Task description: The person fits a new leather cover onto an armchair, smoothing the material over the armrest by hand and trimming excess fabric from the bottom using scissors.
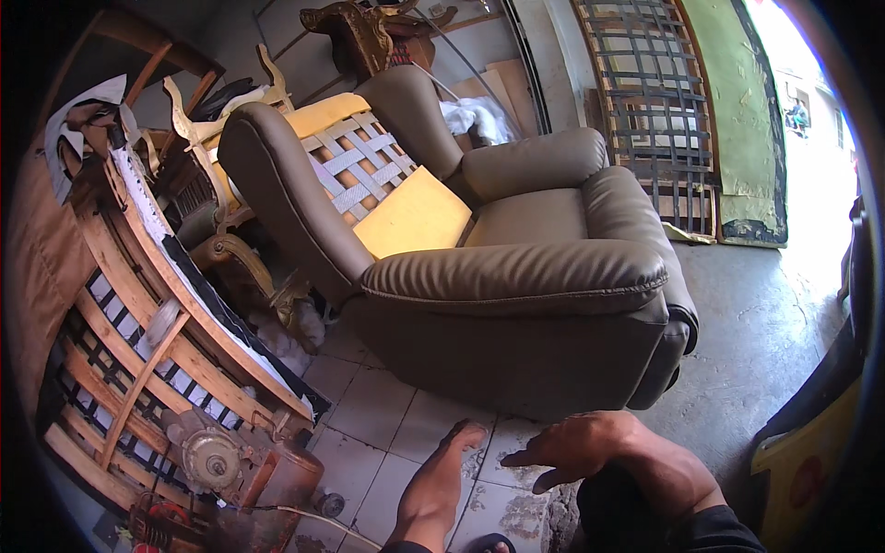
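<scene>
A brown upholstered armchair (498,336) stands in front of me on the tiles. Its backrest is uncovered, showing interlaced grey webbing (355,161) and a yellow foam piece (415,219) leaning on the lower part. My left hand (466,435) reaches forward below the chair's near side, apart from it; its fingers are foreshortened and hard to make out. To its right, my right hand (576,447) hangs in the air above the floor, fingers pointing left. Thumb and fingers are apart there, and nothing shows between them.
Wooden frames with black webbing (138,369) lean at left, beside a dusty motor (212,461) with a cable. Carved gilt chair frames (350,37) stand behind. A webbed panel (650,101) and a green panel (751,138) stand at far right. A yellow object (811,461) sits lower right.
</scene>
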The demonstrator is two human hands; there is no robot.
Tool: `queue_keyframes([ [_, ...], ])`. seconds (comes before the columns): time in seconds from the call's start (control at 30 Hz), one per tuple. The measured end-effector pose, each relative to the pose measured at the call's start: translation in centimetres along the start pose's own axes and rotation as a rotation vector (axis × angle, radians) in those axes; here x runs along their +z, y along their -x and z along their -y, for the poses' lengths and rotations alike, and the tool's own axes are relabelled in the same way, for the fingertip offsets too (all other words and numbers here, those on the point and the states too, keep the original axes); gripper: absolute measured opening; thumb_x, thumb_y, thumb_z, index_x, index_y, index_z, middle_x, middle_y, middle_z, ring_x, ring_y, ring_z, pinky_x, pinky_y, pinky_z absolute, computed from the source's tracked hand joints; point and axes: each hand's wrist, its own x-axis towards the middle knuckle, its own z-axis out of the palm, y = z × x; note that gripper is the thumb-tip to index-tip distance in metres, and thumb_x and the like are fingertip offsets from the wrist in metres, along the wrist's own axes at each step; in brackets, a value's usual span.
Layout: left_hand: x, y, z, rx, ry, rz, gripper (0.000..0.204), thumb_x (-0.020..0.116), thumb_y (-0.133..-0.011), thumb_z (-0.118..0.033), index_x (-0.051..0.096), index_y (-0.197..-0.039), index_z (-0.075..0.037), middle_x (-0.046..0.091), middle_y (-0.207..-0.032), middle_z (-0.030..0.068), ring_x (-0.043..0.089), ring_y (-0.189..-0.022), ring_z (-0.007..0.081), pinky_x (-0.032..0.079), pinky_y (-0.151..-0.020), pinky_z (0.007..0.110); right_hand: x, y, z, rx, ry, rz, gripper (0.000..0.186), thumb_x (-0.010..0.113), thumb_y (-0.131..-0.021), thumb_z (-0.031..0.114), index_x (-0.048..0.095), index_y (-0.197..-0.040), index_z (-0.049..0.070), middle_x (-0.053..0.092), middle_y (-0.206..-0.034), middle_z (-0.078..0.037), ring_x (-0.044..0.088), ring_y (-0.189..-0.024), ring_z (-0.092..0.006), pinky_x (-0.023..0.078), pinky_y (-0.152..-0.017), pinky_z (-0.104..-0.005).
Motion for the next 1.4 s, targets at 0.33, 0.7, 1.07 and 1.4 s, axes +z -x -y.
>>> queue_keyframes([
  [0.33, -0.5, 1.2, -0.9, -0.079, 0.126, -0.038, 0.042, 0.063, -0.085, -0.036, 0.062, -0.125, -0.022, 0.068, -0.109, 0.0035, 0.067, -0.093, 0.0179, 0.053, -0.071, 0.042, -0.2, 0.2, 0.1, 0.020, 0.015, 0.010, 0.065, 0.056, -0.099, 0.044, 0.034, -0.155, 0.018, 0.056, -0.139, -0.021, 0.053, -0.128, -0.0385, 0.042, -0.109, -0.0464],
  [0.7, -0.8, 0.4, -0.2, 0.177, -0.366, 0.027, 0.044, 0.065, -0.082, -0.018, 0.059, -0.125, -0.014, 0.067, -0.108, 0.0074, 0.066, -0.093, 0.0252, 0.057, -0.068, 0.043, -0.2, 0.2, 0.4, 0.036, 0.009, 0.018, 0.065, 0.055, -0.099, 0.045, 0.034, -0.154, 0.019, 0.054, -0.143, -0.018, 0.052, -0.130, -0.0367, 0.042, -0.110, -0.0454],
  [1.07, -0.6, 1.7, -2.4, -0.100, 0.207, -0.007, 0.045, 0.057, -0.092, -0.040, 0.057, -0.133, -0.022, 0.066, -0.117, 0.0050, 0.065, -0.098, 0.0211, 0.054, -0.078, 0.047, -0.1, 0.2, -0.2, 0.062, -0.014, 0.039, 0.065, 0.055, -0.099, 0.045, 0.033, -0.155, 0.018, 0.054, -0.141, -0.020, 0.051, -0.131, -0.0377, 0.041, -0.110, -0.0455],
  [1.4, -0.7, 2.6, -1.4, -0.057, 0.172, -0.056, 0.035, 0.059, -0.087, -0.032, 0.062, -0.119, -0.017, 0.066, -0.109, 0.0046, 0.067, -0.095, 0.0199, 0.053, -0.069, 0.043, 0.0, 0.0, -0.1, 0.024, -0.030, 0.038, 0.065, 0.055, -0.100, 0.044, 0.032, -0.155, 0.018, 0.055, -0.140, -0.020, 0.052, -0.129, -0.0376, 0.042, -0.109, -0.0461],
])
